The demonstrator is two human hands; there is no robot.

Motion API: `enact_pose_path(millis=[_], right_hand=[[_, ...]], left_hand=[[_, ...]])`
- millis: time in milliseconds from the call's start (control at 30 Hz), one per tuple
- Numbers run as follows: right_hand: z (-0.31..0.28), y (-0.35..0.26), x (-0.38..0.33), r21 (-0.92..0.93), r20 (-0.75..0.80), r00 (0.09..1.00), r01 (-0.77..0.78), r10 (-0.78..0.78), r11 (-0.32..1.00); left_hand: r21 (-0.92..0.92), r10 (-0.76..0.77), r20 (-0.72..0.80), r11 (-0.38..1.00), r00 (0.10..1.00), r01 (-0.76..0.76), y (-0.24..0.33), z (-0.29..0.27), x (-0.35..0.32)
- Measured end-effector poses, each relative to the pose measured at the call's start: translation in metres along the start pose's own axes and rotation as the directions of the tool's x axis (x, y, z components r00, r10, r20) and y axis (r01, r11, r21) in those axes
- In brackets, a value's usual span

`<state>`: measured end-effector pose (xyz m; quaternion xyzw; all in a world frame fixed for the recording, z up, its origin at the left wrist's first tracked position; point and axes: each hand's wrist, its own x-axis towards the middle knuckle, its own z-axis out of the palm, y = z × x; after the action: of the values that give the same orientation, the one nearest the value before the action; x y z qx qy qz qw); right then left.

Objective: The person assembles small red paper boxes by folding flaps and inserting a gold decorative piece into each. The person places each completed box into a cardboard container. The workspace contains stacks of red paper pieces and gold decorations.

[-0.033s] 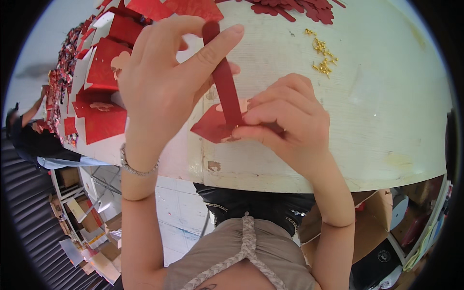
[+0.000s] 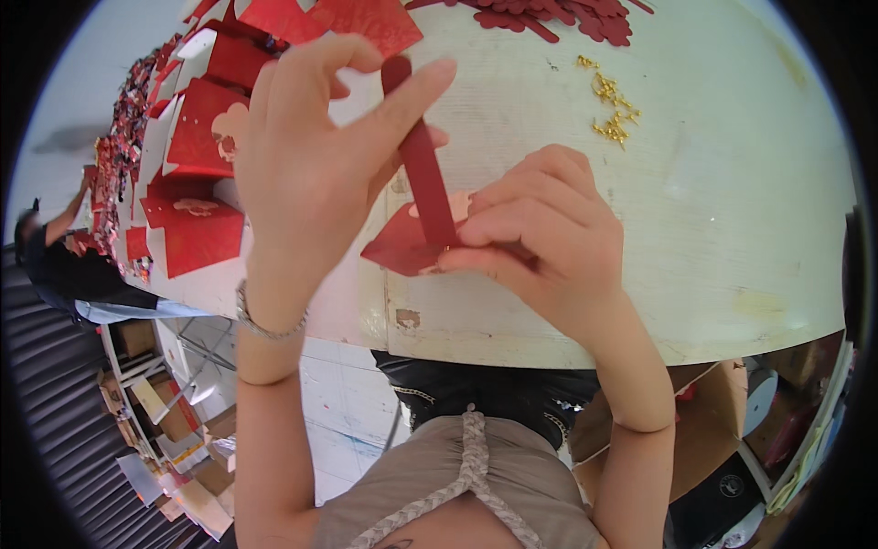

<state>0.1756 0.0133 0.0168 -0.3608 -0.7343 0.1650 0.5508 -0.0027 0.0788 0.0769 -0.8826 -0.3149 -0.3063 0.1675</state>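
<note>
A dark red strip (image 2: 426, 183) with a rounded upper end slants across the middle. My left hand (image 2: 320, 156) has its thumb across the front of the strip, with fingers behind it. The strip's lower end meets a folded red card piece (image 2: 393, 245) bearing a pinkish flower shape (image 2: 459, 203). My right hand (image 2: 558, 224) pinches this piece at the strip's lower end, thumb in front and fingers curled over. A tiny gold glint shows at the pinch; the fingers hide most of the join.
Loose gold paper fasteners (image 2: 611, 99) lie beyond my right hand. Dark red flower-ended strips (image 2: 567, 18) are heaped at the far edge. Red folded boxes (image 2: 206, 128) stand at left on the white table (image 2: 732, 265). Another person (image 2: 69, 247) is at far left. An open cardboard box (image 2: 709, 416) is below right.
My left hand and the strip's upper end sit slightly lower, with the left index finger a little farther from the strip's tip. The right hand keeps its pinch.
</note>
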Motion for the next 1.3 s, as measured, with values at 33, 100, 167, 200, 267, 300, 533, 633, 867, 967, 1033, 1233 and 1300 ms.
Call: enact_pose_path(millis=[33, 100, 167, 200, 267, 300, 533, 633, 867, 967, 1033, 1233, 1300], right_hand=[[0.0, -0.003, 0.001, 0.011, 0.0, 1.0, 0.012, -0.012, 1.0], [-0.001, -0.005, -0.001, 0.03, -0.001, 1.0, -0.005, 0.005, 1.0], [0.001, 0.0, -0.007, 0.003, -0.07, 0.997, 0.012, -0.012, 1.0], [0.002, 0.0, -0.008, 0.01, -0.078, 0.997, 0.015, -0.014, 1.0], [0.002, -0.003, -0.007, 0.035, -0.08, 0.997, 0.024, -0.021, 0.999], [0.003, -0.004, -0.007, 0.046, -0.084, 0.996, 0.025, -0.022, 0.999], [0.004, -0.003, -0.007, 0.03, -0.098, 0.995, 0.02, -0.016, 0.999], [0.004, -0.002, -0.007, 0.023, -0.089, 0.996, 0.023, -0.021, 0.999], [0.003, -0.003, -0.005, 0.003, -0.089, 0.996, -0.001, 0.001, 1.0], [0.003, 0.0, -0.007, 0.016, -0.09, 0.996, -0.017, 0.019, 1.0], [0.005, 0.001, -0.008, 0.039, -0.097, 0.995, -0.029, 0.033, 0.999], [0.001, -0.001, -0.005, 0.074, -0.062, 0.998, -0.001, 0.006, 0.997], [-0.001, -0.002, -0.004, 0.069, -0.055, 0.998, 0.011, -0.008, 0.998]], left_hand=[[-0.043, -0.074, 0.038, 0.996, 0.997, 0.075, 0.005, -0.004, -0.007], [-0.226, -0.237, 0.157, 0.936, 0.959, 0.269, 0.015, -0.01, -0.011], [-0.453, -0.348, 0.272, 0.776, 0.897, 0.438, 0.023, -0.012, -0.014], [-0.548, -0.404, 0.315, 0.661, 0.859, 0.512, 0.024, -0.014, -0.021], [-0.646, -0.509, 0.377, 0.454, 0.774, 0.613, 0.028, -0.021, -0.025], [-0.668, -0.554, 0.392, 0.378, 0.735, 0.641, 0.034, -0.022, -0.022], [-0.662, -0.508, 0.552, 0.216, 0.662, 0.718, 0.029, -0.02, -0.016], [-0.632, -0.555, 0.612, 0.085, 0.564, 0.77, 0.035, -0.02, -0.012], [-0.614, -0.517, 0.612, 0.167, 0.599, 0.771, 0.031, -0.021, -0.014], [-0.741, -0.321, 0.608, 0.097, 0.726, 0.664, 0.022, -0.027, -0.022], [-0.727, -0.385, 0.632, 0.007, 0.672, 0.687, 0.025, -0.027, -0.026], [-0.754, -0.439, 0.428, 0.308, 0.79, 0.58, 0.021, -0.017, -0.032], [-0.74, -0.437, 0.423, 0.339, 0.794, 0.581, 0.021, -0.018, -0.031]])
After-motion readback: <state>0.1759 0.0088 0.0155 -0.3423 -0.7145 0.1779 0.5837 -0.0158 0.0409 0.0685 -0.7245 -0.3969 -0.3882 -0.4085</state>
